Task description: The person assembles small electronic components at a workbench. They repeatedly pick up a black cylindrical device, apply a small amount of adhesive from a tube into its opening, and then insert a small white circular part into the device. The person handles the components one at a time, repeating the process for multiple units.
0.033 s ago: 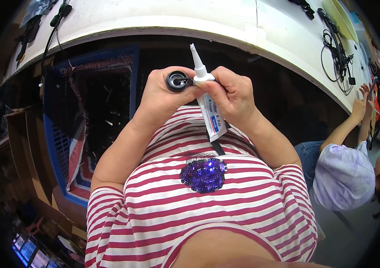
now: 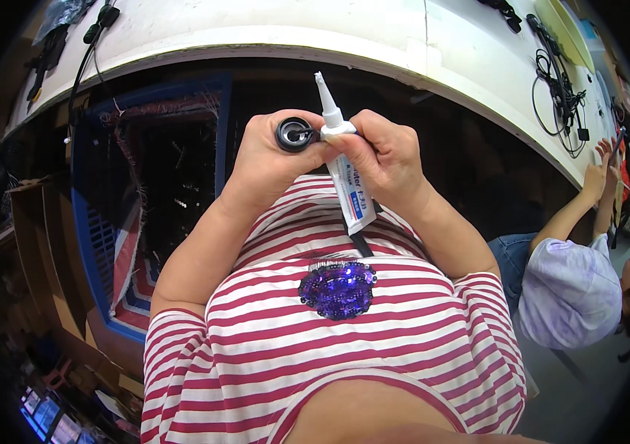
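Head view: compared w/ the other frame at same instant, no change noted; hands, tube and part sat as before, so work was mid-step, nothing set down. Left hand (image 2: 267,159) was closed round a small black ring part (image 2: 294,134), held at chest height, below the bench edge (image 2: 433,63). Right hand (image 2: 389,155) was closed on a white tube (image 2: 344,174), nozzle up, tube shoulder touching the part. Co-worker (image 2: 563,288) sat at right, apart.
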`<state>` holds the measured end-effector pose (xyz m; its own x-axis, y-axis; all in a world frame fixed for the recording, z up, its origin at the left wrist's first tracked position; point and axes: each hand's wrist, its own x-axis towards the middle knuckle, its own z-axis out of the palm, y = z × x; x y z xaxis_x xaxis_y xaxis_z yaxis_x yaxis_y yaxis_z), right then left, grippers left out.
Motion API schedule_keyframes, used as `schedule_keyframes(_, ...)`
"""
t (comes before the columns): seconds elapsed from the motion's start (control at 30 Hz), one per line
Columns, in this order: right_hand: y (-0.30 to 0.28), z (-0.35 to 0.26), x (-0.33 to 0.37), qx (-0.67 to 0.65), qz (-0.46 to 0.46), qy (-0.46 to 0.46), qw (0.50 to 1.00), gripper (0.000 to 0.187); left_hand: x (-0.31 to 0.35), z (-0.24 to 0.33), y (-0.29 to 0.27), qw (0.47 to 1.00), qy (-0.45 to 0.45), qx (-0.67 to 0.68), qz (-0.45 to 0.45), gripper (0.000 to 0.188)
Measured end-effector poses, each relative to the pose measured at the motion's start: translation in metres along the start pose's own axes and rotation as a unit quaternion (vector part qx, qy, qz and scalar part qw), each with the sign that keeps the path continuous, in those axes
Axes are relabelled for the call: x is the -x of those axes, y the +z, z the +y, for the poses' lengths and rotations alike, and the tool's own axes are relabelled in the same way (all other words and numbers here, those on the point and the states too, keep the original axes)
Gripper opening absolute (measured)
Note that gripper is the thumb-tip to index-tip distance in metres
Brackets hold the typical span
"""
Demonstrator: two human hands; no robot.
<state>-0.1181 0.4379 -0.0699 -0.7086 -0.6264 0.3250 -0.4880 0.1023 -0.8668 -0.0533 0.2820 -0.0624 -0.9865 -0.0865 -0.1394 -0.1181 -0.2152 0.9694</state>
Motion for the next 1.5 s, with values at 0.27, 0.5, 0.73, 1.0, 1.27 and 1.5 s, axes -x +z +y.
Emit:
schedule_keyframes(0.27,0.001,-0.003,-0.002,0.003,-0.008,0.004,1.000,0.023,0.000,0.000,-0.003,1.000,-0.006,-0.004,-0.002,0.020)
schedule_keyframes(0.5,-0.023,-0.014,-0.015,-0.027,-0.046,0.052,0.997,0.017,-0.009,0.007,-0.010,0.983,0.098,-0.149,-0.052,0.039)
schedule_keyframes(0.73,-0.060,-0.019,-0.021,-0.535,-0.137,0.223,0.804,0.026,-0.012,-0.007,-0.024,0.981,0.162,-0.080,-0.066,0.044)
schedule_keyframes(1.0,-0.054,-0.027,-0.012,-0.611,-0.228,0.309,0.692,0.038,-0.011,0.003,-0.024,0.977,0.152,-0.112,-0.101,0.039)
schedule_keyframes(1.27,-0.039,-0.032,-0.007,-0.585,-0.239,0.352,0.691,0.037,-0.003,0.004,-0.014,0.974,0.107,-0.191,-0.061,0.019)
schedule_keyframes(1.5,-0.031,-0.028,-0.007,-0.542,-0.221,0.392,0.709,0.035,-0.006,0.000,-0.015,0.958,0.142,-0.243,-0.061,0.017)
